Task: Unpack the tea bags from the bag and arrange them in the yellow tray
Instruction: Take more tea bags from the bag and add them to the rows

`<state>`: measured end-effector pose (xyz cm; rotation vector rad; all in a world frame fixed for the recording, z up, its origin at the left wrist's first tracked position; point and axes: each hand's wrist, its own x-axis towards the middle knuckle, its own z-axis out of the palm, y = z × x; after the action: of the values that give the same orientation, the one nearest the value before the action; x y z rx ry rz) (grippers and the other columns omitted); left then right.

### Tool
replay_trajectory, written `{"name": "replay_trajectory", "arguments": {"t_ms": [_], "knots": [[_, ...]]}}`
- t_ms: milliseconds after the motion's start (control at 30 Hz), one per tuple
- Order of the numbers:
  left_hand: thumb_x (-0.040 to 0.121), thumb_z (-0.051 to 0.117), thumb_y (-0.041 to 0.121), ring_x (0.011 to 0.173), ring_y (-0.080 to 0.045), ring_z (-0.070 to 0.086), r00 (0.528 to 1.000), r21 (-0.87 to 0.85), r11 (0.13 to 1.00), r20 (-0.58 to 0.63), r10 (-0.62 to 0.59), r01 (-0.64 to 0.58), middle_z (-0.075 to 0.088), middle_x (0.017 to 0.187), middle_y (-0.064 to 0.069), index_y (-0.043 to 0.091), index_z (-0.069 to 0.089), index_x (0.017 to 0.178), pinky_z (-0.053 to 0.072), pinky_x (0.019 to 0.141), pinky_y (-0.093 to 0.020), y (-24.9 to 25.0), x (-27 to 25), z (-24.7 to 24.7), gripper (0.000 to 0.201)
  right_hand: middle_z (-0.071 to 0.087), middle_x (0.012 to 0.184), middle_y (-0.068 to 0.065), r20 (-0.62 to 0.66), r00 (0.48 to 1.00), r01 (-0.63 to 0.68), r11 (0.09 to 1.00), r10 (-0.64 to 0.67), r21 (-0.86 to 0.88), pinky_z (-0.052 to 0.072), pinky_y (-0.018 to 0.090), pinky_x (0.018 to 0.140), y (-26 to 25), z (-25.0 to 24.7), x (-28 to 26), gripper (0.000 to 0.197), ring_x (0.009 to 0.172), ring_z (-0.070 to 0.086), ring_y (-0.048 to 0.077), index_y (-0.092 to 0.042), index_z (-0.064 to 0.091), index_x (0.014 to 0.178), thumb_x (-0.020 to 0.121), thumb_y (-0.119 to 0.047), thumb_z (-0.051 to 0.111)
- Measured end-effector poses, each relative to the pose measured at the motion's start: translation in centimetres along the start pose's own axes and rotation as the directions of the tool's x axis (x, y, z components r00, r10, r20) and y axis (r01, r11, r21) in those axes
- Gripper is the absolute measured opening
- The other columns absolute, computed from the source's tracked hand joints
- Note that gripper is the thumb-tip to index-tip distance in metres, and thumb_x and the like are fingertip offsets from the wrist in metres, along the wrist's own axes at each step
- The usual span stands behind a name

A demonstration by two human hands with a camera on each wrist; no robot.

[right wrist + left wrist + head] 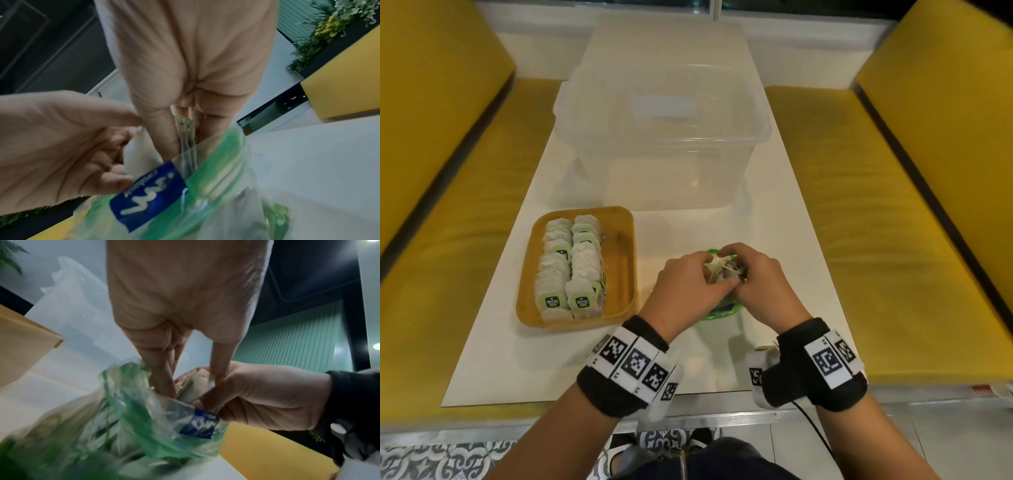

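Working: both my hands sit at the mouth of the green plastic bag, near the front of the white surface.
Left grip: my left hand has its fingers dipped into the bag mouth, pinching a small bundle of tea bags.
Right grip: my right hand is curled round the same bundle from the other side; whether it also holds the bag rim I cannot tell.
Step in hand: I judge this as drawing the next few tea bags out of the bag.
Yellow tray: to the left of the bag, two overlapping rows of tea bags fill its left part, and its right strip is bare.
Next move: lift the bundle free without snagging strings, then lay it as a third row in that bare strip.
Clear box: stands behind, on the far half of the surface.
Writing: green tags in the tray carry dark print too small to read; a blue label on the bag shows white script I cannot make out.
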<state>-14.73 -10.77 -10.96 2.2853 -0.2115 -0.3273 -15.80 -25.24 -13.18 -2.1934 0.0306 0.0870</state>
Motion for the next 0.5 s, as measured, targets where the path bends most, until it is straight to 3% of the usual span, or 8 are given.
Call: {"name": "replay_trajectory", "arguments": {"t_ms": [167, 300, 367, 500], "knots": [[0.081, 0.064, 0.015, 0.089, -0.023, 0.064, 0.999, 0.066, 0.998, -0.025, 0.024, -0.023, 0.072, 0.098, -0.006, 0.013, 0.072, 0.108, 0.05, 0.073, -0.03, -0.8, 1.0, -0.3, 0.028, 0.064, 0.083, -0.008, -0.063, 0.998, 0.008, 0.999, -0.005, 0.037, 0.048, 0.01, 0.06, 0.0, 0.2, -0.1, 0.037, 0.076, 0.063, 0.01, -0.015, 0.063, 0.11, 0.077, -0.001, 0.072], [0.081, 0.073, 0.02, 0.075, -0.009, 0.063, 0.991, 0.02, 0.999, -0.121, 0.049, -0.047, 0.07, 0.081, 0.005, 0.015, 0.076, 0.097, 0.047, 0.065, -0.017, -1.9, 1.4, -1.0, 0.017, 0.072, 0.075, -0.001, -0.134, 0.991, -0.016, 1.0, 0.018, 0.02, 0.055, 0.034, 0.064, 0.8, 0.1, -0.2, 0.03, 0.07, 0.066, 0.018, -0.016, 0.068, 0.098, 0.072, -0.003, 0.074], [0.082, 0.075, 0.023, 0.065, 0.001, 0.058, 0.984, -0.003, 0.998, -0.165, 0.06, -0.061, 0.062, 0.069, 0.018, 0.019, 0.076, 0.092, 0.039, 0.058, -0.008, -2.3, 1.6, -1.3, 0.01, 0.071, 0.069, -0.002, -0.173, 0.984, -0.03, 1.0, 0.031, 0.008, 0.055, 0.039, 0.063, 1.2, 0.3, -0.3, 0.025, 0.064, 0.064, 0.017, -0.018, 0.069, 0.093, 0.072, -0.006, 0.076], [0.081, 0.077, 0.024, 0.059, 0.001, 0.052, 0.975, -0.05, 0.995, -0.209, 0.074, -0.086, 0.057, 0.064, 0.018, 0.021, 0.072, 0.084, 0.038, 0.056, -0.013, -2.9, 1.8, -2.0, 0.007, 0.069, 0.063, 0.002, -0.227, 0.973, -0.014, 0.998, 0.028, 0.064, 0.055, 0.042, 0.061, 1.0, 0.4, -0.4, 0.012, 0.061, 0.065, 0.024, -0.018, 0.071, 0.082, 0.074, -0.016, 0.078]]}}
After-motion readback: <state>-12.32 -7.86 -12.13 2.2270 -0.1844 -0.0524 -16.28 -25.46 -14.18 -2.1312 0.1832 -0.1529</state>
